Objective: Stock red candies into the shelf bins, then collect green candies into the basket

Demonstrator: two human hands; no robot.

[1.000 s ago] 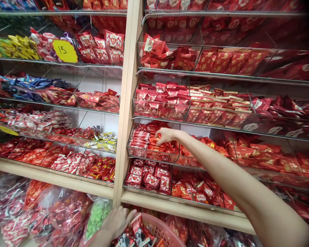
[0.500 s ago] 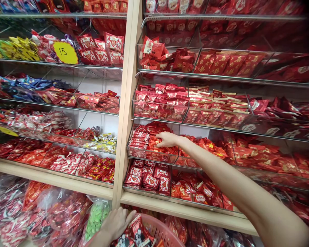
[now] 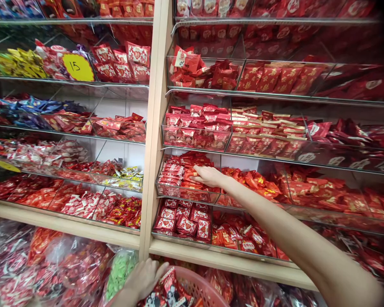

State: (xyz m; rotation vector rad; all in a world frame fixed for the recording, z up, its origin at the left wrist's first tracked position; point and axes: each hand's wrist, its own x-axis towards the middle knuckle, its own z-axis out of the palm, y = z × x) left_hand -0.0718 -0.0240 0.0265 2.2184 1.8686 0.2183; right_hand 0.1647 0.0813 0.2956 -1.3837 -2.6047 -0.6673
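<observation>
My right hand [image 3: 208, 175] reaches into a clear bin on the right-hand shelf unit. Its fingers are closed around a red wrapped packet [image 3: 190, 175], though the grip is partly hidden. Other red packets [image 3: 174, 168] with white print lie in rows to the left of the fingers. Down at the bottom, my left hand [image 3: 144, 276] is at the left side of a pink plastic basket [image 3: 208, 290], its fingers bent over the rim, which the hand covers. Inside the basket are red packets [image 3: 171, 290] with black-and-white figures.
Clear shelf bins [image 3: 192, 238] of wrapped sweets rise on both sides of a pale wooden upright [image 3: 153, 136]. A yellow tag [image 3: 78, 67] reads 15. Big plastic bags of sweets [image 3: 73, 264] and a bag of green ones [image 3: 120, 273] sit below the wooden ledge [image 3: 224, 260].
The view has shifted slightly, so the shelves appear a little further left. My right hand stays in the same bin, and my left hand remains at the basket.
</observation>
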